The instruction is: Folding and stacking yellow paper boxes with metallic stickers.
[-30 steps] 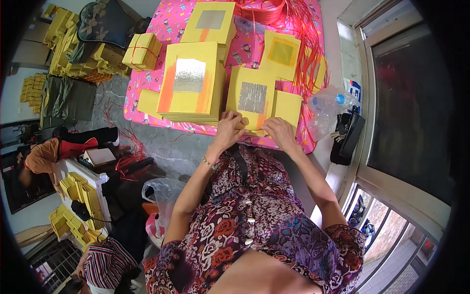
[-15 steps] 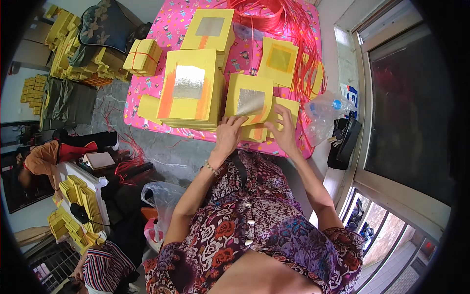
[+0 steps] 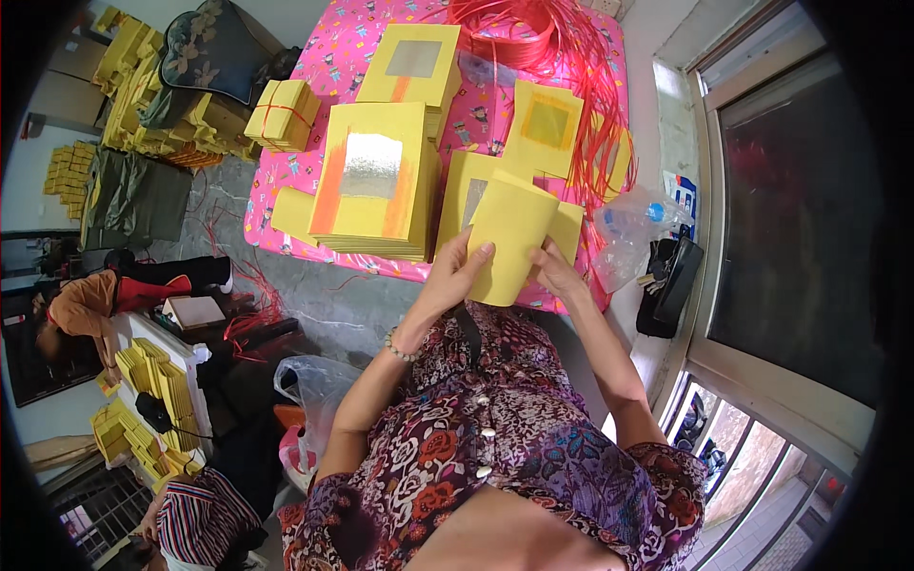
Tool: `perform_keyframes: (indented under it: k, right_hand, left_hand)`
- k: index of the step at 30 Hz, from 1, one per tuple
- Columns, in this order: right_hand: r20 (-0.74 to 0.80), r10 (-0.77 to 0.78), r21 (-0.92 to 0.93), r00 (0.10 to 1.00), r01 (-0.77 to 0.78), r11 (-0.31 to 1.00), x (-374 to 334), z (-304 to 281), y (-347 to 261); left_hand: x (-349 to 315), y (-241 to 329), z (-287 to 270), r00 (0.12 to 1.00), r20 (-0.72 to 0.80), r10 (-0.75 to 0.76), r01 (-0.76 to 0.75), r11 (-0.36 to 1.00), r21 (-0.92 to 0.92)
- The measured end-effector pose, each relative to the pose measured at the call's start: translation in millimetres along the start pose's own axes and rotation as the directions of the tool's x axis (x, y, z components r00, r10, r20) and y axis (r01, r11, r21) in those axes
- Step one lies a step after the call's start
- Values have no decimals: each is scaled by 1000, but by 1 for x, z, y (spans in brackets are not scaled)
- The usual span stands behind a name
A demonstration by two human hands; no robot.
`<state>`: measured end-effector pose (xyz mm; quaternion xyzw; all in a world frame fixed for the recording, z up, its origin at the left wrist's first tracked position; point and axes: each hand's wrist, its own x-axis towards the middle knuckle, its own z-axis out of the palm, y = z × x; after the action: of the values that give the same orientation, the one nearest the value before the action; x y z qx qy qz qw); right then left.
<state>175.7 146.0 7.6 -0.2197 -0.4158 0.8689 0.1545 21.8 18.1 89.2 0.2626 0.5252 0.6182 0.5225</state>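
Between my two hands, above the near edge of the table, is a yellow paper sheet [image 3: 512, 238], plain on the face toward me and slightly curved. My left hand [image 3: 459, 273] pinches its left edge with the thumb in front. At the right edge, my right hand [image 3: 557, 271] grips it between thumb and fingers. Partly hidden behind the sheet lies a stack of yellow papers [image 3: 459, 195] with a silver patch on top. Just left of it rises a taller stack of yellow papers [image 3: 367, 214] bearing a silver square and orange stripes.
The table's pink patterned cover [image 3: 324, 57] also carries a farther yellow stack [image 3: 395, 86], a tied yellow bundle [image 3: 283, 114] and red plastic strands [image 3: 495, 43]. A clear plastic bag [image 3: 624, 238] sits by the right wall. Two people work at the lower left beside yellow stacks [image 3: 157, 390].
The top sheet, whose near edge was being lifted, is now up off its stack in both hands. Its plain side faces me, and the silver-patched side is turned away.
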Motion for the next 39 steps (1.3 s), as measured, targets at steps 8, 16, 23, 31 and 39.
perform_keyframes:
  k: [8,16,23,31,39]
  right_hand:
    - [-29,41,48,999,-39,998,-11,32,-23]
    - [-144,-126,-229,981,91,969,-14,49,-32]
    - [-227,-90,-147,970,57,988,-12,44,-30]
    - [-240,-84,-175,967,42,984,-7,42,-34]
    - [-187,-114,-201,976,75,977,-6,44,-35]
  left_hand:
    - [2,-8,-4,960,-183,213,-95,860,502]
    - [3,-14,-2,997,-51,50,-46,995,83]
    - [1,1,12,954,-235,-189,187,982,-32]
    - [17,-20,-15,955,-107,-277,259,953,-161]
    - [16,0,-6,991,76,-114,120,990,-79]
